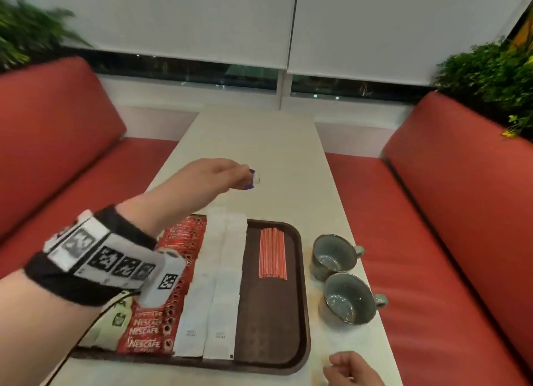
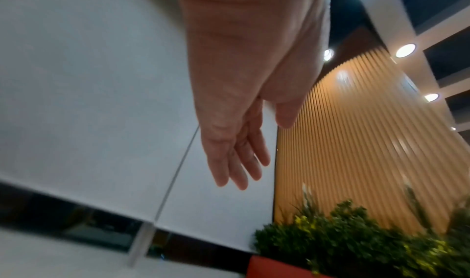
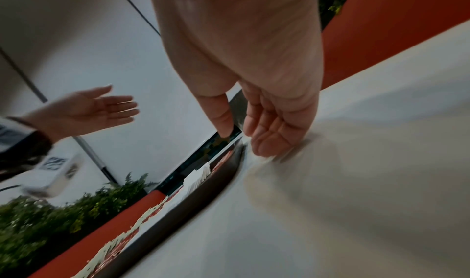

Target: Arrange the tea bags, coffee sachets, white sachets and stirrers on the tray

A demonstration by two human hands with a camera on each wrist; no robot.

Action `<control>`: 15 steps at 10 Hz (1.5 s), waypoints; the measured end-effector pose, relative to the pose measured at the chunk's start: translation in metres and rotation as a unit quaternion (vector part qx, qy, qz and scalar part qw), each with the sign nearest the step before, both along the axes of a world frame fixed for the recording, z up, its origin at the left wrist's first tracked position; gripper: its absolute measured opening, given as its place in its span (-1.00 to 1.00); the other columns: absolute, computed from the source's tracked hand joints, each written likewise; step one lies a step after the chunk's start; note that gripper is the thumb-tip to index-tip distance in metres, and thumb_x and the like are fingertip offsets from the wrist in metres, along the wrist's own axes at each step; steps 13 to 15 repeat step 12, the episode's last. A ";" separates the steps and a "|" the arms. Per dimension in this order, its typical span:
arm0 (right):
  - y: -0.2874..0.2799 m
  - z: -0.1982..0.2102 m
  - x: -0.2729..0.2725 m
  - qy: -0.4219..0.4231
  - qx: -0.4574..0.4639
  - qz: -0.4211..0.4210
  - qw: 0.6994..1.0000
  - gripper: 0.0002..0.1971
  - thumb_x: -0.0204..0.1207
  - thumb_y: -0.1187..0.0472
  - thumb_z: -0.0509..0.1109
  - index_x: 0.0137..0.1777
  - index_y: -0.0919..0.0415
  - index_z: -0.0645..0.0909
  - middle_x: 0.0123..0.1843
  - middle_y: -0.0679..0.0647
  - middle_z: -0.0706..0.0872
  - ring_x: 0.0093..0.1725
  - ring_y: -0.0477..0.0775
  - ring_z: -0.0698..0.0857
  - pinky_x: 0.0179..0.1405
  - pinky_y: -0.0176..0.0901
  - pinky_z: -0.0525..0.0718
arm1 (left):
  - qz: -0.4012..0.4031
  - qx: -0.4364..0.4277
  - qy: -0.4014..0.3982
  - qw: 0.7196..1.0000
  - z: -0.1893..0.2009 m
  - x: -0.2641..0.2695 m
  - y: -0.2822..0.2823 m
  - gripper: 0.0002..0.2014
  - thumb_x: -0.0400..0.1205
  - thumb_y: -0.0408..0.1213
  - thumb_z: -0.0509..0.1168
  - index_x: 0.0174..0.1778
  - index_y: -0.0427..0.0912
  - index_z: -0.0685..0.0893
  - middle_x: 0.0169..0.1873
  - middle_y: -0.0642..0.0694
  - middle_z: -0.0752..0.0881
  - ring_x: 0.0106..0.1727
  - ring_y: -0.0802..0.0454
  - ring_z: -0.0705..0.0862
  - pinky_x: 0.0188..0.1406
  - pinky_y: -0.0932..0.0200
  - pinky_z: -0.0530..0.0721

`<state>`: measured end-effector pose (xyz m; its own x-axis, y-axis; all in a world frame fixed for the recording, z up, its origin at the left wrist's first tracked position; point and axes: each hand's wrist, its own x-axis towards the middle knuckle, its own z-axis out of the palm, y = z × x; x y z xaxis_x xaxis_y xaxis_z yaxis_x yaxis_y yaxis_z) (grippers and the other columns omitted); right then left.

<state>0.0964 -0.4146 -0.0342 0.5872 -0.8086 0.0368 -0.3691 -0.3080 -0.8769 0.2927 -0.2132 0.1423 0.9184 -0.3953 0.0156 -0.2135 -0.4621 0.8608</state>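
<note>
The brown tray [image 1: 302, 299] lies on the white table near me. From left to right it holds green-and-white tea bags [image 1: 115, 319], red Nescafe coffee sachets [image 1: 150, 331], two columns of white sachets [image 1: 219, 299] and a bundle of red-striped stirrers [image 1: 272, 253]. My left hand [image 1: 236, 178] hovers above the table beyond the tray's far edge. Its fingers are straight and it holds nothing [image 2: 262, 153]. A small purple-and-white patch shows at its fingertips; I cannot tell what it is. My right hand [image 1: 346, 368] rests on the table by the tray's near right corner, with relaxed fingers [image 3: 264, 145] touching the tabletop.
Two grey-green cups [image 1: 331, 255] [image 1: 349, 299] stand on the table right of the tray. Red benches [image 1: 450, 212] run along both sides of the table, with plants [image 1: 490, 77] behind them. The tray's dark rim [image 3: 198, 202] runs close to my right fingers.
</note>
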 end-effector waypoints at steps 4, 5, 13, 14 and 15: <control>-0.003 -0.034 0.020 0.220 0.046 0.242 0.944 -0.74 0.56 0.00 0.37 -0.22 0.18 0.61 -0.35 0.08 0.70 -0.25 0.18 0.66 -0.11 -0.05 0.62 | 0.291 0.304 0.092 0.902 -0.137 -0.090 0.233 -0.71 0.67 -0.12 0.24 0.16 -0.17 0.74 0.16 -0.13 0.75 0.20 -0.12 0.65 0.18 0.11 0.55; 0.000 -0.036 0.026 0.230 0.026 0.247 0.941 -0.69 0.60 0.06 0.32 -0.29 0.26 0.58 -0.40 0.13 0.65 -0.30 0.19 0.60 -0.15 -0.03 0.57 | 0.262 0.341 0.122 0.895 -0.162 -0.083 0.230 -0.70 0.69 -0.14 0.19 0.15 -0.19 0.74 0.12 -0.13 0.75 0.13 -0.09 0.67 0.11 0.13 0.61; 0.000 -0.030 0.022 0.304 -0.015 0.260 0.916 -0.66 0.67 0.11 0.16 -0.35 0.18 0.44 -0.27 0.16 0.58 -0.19 0.17 0.56 -0.03 0.00 0.63 | 0.287 0.316 0.102 0.899 -0.180 -0.088 0.233 -0.74 0.63 -0.24 0.29 0.19 -0.20 0.70 0.12 -0.13 0.73 0.15 -0.10 0.69 0.15 0.14 0.61; 0.000 -0.030 0.022 0.304 -0.015 0.260 0.916 -0.66 0.67 0.11 0.16 -0.35 0.18 0.44 -0.27 0.16 0.58 -0.19 0.17 0.56 -0.03 0.00 0.63 | 0.287 0.316 0.102 0.899 -0.180 -0.088 0.233 -0.74 0.63 -0.24 0.29 0.19 -0.20 0.70 0.12 -0.13 0.73 0.15 -0.10 0.69 0.15 0.14 0.61; 0.000 -0.030 0.022 0.304 -0.015 0.260 0.916 -0.66 0.67 0.11 0.16 -0.35 0.18 0.44 -0.27 0.16 0.58 -0.19 0.17 0.56 -0.03 0.00 0.63 | 0.287 0.316 0.102 0.899 -0.180 -0.088 0.233 -0.74 0.63 -0.24 0.29 0.19 -0.20 0.70 0.12 -0.13 0.73 0.15 -0.10 0.69 0.15 0.14 0.61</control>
